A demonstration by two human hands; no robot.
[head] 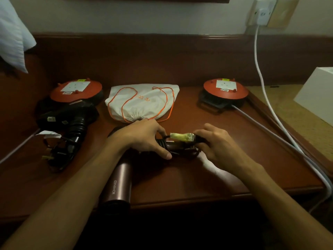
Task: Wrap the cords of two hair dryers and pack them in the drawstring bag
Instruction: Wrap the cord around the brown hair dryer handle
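Note:
A brown-pink hair dryer [119, 179] lies on the dark wooden table [225, 168], its barrel pointing toward me and its handle off to the right. My left hand [146, 137] grips the handle, where black cord is wound round it. My right hand [216, 143] pinches the cord's end, which carries a yellowish wrapped piece [182, 137]. A black hair dryer [72, 116] lies at the left with its cord and plug [54, 156] bundled beside it. The white drawstring bag [144, 103] with orange strings lies flat behind my hands, its gathered mouth toward me.
Two red cable reels [76, 91] [226, 89] stand left and right of the bag. Grey and white cables [270, 109] run along the table's right edge from a wall socket [263, 13]. A white box [317, 98] sits at far right, white cloth [12, 37] at top left.

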